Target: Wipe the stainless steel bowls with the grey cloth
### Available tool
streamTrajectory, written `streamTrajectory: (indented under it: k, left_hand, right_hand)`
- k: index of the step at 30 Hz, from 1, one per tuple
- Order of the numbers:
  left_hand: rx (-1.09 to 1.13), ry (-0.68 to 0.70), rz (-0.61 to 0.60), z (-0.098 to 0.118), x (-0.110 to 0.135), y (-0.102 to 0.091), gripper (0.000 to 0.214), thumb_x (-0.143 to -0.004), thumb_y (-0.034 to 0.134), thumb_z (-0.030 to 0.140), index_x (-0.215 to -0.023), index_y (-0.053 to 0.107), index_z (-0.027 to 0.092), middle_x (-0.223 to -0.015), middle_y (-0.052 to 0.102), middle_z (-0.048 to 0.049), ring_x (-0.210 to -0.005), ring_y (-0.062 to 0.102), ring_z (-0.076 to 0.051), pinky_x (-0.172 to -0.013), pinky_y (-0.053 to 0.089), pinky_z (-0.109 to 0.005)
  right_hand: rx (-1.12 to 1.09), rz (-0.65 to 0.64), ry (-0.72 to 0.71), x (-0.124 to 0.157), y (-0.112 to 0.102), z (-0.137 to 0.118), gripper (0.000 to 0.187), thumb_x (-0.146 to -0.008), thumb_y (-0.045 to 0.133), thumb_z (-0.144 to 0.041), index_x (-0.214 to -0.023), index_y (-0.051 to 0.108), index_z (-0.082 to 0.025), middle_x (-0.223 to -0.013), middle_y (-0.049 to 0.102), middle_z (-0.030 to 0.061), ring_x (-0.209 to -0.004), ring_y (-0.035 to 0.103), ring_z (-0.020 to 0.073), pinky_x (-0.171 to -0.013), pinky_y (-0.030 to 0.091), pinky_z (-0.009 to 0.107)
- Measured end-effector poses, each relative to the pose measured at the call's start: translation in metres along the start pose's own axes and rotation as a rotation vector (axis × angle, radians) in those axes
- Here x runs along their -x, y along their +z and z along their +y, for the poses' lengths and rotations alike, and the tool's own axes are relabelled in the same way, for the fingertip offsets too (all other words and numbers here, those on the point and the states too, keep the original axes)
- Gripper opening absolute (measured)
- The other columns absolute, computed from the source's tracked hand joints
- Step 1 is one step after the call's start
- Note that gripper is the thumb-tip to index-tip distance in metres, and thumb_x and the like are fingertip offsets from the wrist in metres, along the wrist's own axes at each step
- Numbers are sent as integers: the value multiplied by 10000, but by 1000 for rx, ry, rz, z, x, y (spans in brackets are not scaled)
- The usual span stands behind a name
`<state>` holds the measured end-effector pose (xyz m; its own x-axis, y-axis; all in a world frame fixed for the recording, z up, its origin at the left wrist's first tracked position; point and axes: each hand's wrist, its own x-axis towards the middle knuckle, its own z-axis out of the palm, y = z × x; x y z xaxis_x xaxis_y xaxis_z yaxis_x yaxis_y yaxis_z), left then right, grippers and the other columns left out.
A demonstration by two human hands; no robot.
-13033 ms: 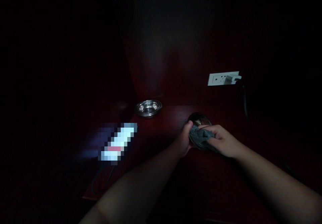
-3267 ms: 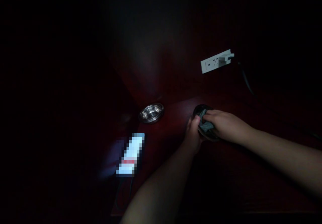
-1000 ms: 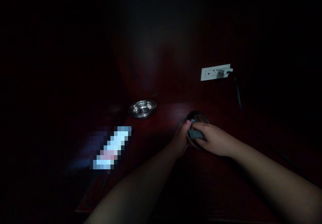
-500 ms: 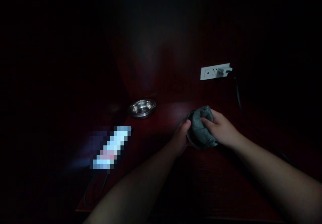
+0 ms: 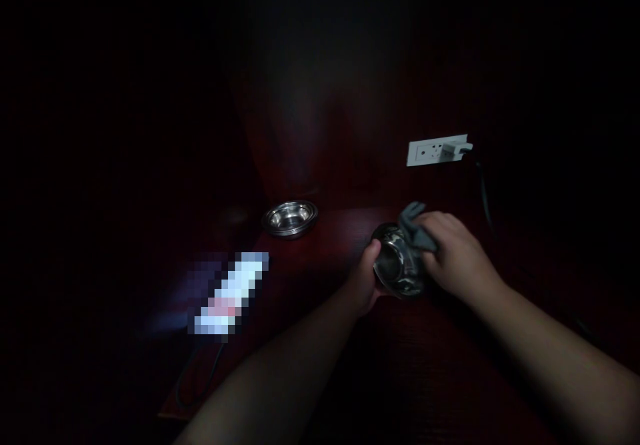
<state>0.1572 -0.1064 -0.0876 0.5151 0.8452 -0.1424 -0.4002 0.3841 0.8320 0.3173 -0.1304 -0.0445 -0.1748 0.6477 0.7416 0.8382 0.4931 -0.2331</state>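
Note:
The scene is very dark. My left hand [image 5: 364, 278] grips the left rim of a small steel bowl [image 5: 395, 268] tilted up off a dark red wooden surface [image 5: 345, 231]. My right hand [image 5: 453, 251] is closed on a grey cloth [image 5: 415, 226] and presses it against the bowl's far right edge. The bowl's shiny face shows between the two hands.
A second steel bowl [image 5: 290, 218] rests on the surface to the left. A lit phone screen [image 5: 231, 293] lies nearer left with a cable trailing off. A white wall socket [image 5: 434, 152] with a plug and dark cord sits at the back right.
The cloth covered the bowl half a second ago; my right hand has drawn it to the far right rim, baring the shiny metal. My left hand keeps its hold.

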Motion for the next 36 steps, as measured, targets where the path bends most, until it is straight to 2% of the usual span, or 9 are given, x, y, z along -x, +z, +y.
streamTrajectory:
  k: [2, 4, 8, 12, 17, 22, 25, 29, 36]
  left_hand:
    - [-27, 25, 5, -4, -3, -2, 588, -842, 468, 622, -1217, 597, 187, -1194, 667, -138, -1133, 604, -329, -889, 509, -515]
    - [-44, 43, 16, -6, -4, -3, 586, -812, 518, 624, -1216, 592, 206, -1182, 669, -124, -1086, 626, -315, -835, 535, -483]
    - [-57, 73, 29, -8, -4, -4, 592, -771, 574, 621, -1213, 584, 228, -1210, 646, -113, -1005, 649, -292, -701, 564, -405]
    - [-56, 139, 10, -9, -3, -4, 576, -752, 619, 597, -1198, 580, 234, -1123, 655, -83, -919, 652, -241, -640, 558, -337]
    - [-55, 207, -14, -12, -6, -5, 534, -765, 621, 588, -1130, 616, 199, -1099, 677, -80, -956, 649, -230, -745, 533, -316]
    - [-41, 166, -37, -13, -8, -6, 592, -761, 583, 641, -1081, 660, 149, -1037, 712, -101, -992, 656, -262, -854, 506, -366]
    - [-47, 124, -53, -13, -8, -7, 625, -769, 535, 683, -1045, 674, 140, -994, 722, -112, -984, 662, -281, -830, 514, -384]
    - [-50, 158, -64, -12, -6, -5, 589, -780, 559, 644, -1145, 640, 189, -1167, 685, -102, -1118, 614, -304, -854, 517, -395]
    - [-70, 109, -45, -11, -5, -1, 586, -819, 518, 617, -1232, 591, 208, -1275, 635, -90, -1188, 569, -330, -934, 482, -502]
  right_hand:
    - [25, -254, -77, 4, 8, -4, 340, -691, 501, -42, -964, 639, -190, -1010, 651, 106, -943, 576, 272, -847, 491, 412]
    - [37, -388, -82, 7, 15, -6, 324, -724, 510, -62, -992, 647, -180, -1043, 646, 120, -964, 570, 277, -869, 486, 428]
    - [18, -486, -27, 9, 17, -5, 326, -720, 547, -81, -1017, 645, -175, -1074, 644, 129, -1018, 581, 288, -909, 469, 440]
    - [-58, -584, 27, 8, 13, -7, 237, -700, 550, -70, -875, 640, -202, -943, 664, 82, -913, 620, 252, -838, 479, 388]
    - [-276, -663, 38, 10, 13, -13, 205, -721, 525, -83, -844, 639, -203, -835, 663, 40, -787, 608, 201, -743, 473, 326]
    - [-519, -640, 59, 7, 10, -20, 140, -778, 512, -140, -886, 587, -188, -815, 632, 25, -745, 589, 173, -698, 471, 306]
    - [-588, -527, 62, 6, 11, -23, 107, -776, 504, -144, -858, 534, -206, -791, 583, 6, -728, 560, 166, -686, 465, 301]
    - [-478, -297, 15, 8, 16, -21, 216, -670, 495, -71, -819, 484, -227, -872, 543, 30, -831, 549, 201, -752, 460, 331]
    - [-119, -194, -30, 9, 16, -7, 288, -587, 487, -47, -802, 469, -238, -1044, 629, 111, -1010, 557, 307, -870, 445, 426]
